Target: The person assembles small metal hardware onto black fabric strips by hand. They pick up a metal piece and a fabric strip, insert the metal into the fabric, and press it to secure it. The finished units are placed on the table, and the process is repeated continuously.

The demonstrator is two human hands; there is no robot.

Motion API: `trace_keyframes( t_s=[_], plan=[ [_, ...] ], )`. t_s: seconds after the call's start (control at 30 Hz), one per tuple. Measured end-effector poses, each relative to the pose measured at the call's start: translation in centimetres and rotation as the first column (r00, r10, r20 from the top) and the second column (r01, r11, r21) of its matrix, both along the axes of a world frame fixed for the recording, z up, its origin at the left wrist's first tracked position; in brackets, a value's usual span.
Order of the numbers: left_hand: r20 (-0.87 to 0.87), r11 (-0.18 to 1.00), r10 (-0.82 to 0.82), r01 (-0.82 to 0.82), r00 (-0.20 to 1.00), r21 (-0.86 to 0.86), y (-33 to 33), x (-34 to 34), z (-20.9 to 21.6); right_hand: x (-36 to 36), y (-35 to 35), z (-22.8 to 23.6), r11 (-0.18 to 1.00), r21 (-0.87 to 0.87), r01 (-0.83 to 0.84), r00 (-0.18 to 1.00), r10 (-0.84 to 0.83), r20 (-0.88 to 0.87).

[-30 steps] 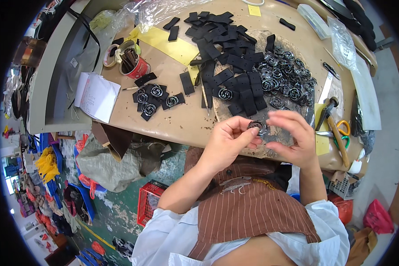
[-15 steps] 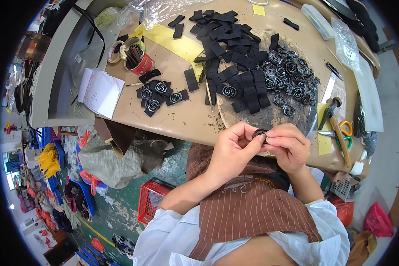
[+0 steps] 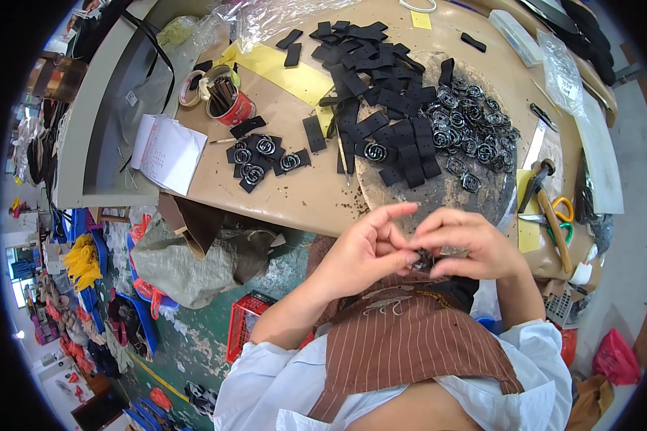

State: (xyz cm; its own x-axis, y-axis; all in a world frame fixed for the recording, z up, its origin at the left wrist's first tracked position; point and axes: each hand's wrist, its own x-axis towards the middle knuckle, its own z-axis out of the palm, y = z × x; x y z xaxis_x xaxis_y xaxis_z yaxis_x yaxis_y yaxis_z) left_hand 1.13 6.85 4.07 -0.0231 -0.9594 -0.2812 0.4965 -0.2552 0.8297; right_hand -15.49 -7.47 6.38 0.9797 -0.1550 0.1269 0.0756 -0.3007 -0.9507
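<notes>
My left hand (image 3: 366,250) and my right hand (image 3: 471,246) meet just in front of the table's near edge, above the apron. Between their fingertips is a small dark, shiny metal ornament (image 3: 423,260), partly covered by the fingers. The left thumb presses on it while the left index finger is raised. My right thumb and fingers curl around its other side. Past my hands, similar swirl-shaped metal ornaments (image 3: 474,129) lie heaped on a round worn board (image 3: 438,195). Beside them is a pile of black punched strips (image 3: 402,104). Several strips carrying ornaments (image 3: 266,146) form a group on the left.
A hammer (image 3: 548,205) and orange-and-green-handled scissors (image 3: 564,215) lie at right. A red can of dark sticks (image 3: 231,108), a tape roll (image 3: 190,90) and a notepad (image 3: 169,154) stand at left. A thin pointed tool (image 3: 343,154) rests near the strips. A red crate (image 3: 244,327) sits on the floor.
Both hands have moved slightly down toward my lap. The left index finger has lifted off the ornament, and the right fingers have spread from their tight pinch.
</notes>
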Motion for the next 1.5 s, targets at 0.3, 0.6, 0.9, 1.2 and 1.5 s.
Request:
trace_keyframes(
  t_s=[0.3,0.6,0.9,1.2,1.5],
  plan=[
    [0.109,0.981,-0.112,0.093,0.988,0.170,0.5,-0.6,-0.7,-1.0,1.8,-1.1,0.959,-0.280,0.047,0.992,-0.012,0.124],
    [0.863,0.897,0.218,0.255,0.455,-0.361,-5.1,2.0,-0.2,-4.9,0.7,-1.5,0.820,0.348,0.454,0.833,-0.530,0.162],
    [0.799,0.778,0.595,0.189,0.089,-0.600,-7.9,2.1,-3.6,-4.0,1.2,-1.0,0.634,0.533,0.560,0.788,-0.606,-0.107],
    [-0.012,0.966,0.251,-0.251,0.968,-0.062,-3.4,-2.0,2.5,-0.9,0.6,-0.5,0.892,0.159,0.424,0.850,-0.452,0.270],
    [0.168,0.965,0.207,-0.173,0.964,-0.196,-2.2,-2.4,1.7,-1.0,0.3,0.2,0.916,0.043,0.399,0.891,-0.399,0.217]
  ],
)
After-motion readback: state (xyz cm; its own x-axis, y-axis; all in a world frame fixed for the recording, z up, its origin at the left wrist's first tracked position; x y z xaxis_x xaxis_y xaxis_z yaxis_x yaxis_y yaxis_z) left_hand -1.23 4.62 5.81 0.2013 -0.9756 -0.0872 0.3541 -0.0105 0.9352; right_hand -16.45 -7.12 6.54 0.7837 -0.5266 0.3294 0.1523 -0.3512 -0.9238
